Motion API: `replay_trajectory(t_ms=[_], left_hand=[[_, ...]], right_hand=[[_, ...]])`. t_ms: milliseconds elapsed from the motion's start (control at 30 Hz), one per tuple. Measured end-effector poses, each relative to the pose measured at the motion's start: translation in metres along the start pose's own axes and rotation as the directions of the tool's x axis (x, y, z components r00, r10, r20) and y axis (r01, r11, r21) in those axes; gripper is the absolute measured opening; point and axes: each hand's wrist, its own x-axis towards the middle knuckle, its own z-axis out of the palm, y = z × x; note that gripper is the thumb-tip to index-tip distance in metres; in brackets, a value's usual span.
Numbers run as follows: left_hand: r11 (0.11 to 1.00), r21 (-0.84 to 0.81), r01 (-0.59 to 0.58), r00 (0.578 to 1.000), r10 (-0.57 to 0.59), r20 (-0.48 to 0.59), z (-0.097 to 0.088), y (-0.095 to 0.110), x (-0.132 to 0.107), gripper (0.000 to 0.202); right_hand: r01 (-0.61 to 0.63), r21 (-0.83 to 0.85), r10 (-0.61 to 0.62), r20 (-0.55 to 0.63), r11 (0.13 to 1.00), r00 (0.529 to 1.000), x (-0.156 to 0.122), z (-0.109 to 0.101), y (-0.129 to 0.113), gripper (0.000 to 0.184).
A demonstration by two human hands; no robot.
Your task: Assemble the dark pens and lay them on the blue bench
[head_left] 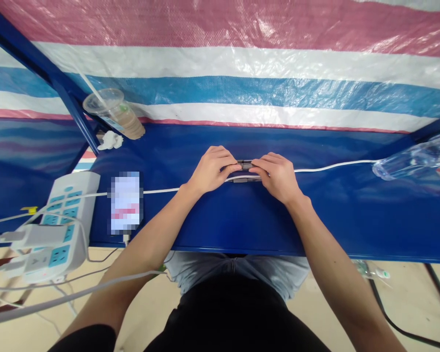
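Observation:
Over the middle of the blue table (212, 220), my left hand (214, 168) and my right hand (276, 176) face each other. Between their fingertips is a slim dark grey piece (245, 165), pinched at both ends; it is too small and covered to name. Just below it lies a thin dark strip (246, 180), partly hidden by my right fingers. A white cable (326, 167) runs across the table, passing under my hands.
At the left are a white power strip (90, 188) with plugs and a phone (126, 203) with a blurred screen. Behind them stand a plastic cup (126, 120) with a straw and crumpled tissue (110, 140). A clear bottle (407, 159) lies at the right, before a striped sheet (242, 61).

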Motion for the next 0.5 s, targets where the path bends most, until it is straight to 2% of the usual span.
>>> replay_trajectory(t_ms=[500], left_hand=[[0.998,0.066,0.018,0.99,-0.027,0.137,-0.0001,0.0037,0.0011,0.052]], right_hand=[[0.011,-0.015,-0.011,-0.016,1.0,1.0,-0.0015,0.0055,-0.0026,0.044]])
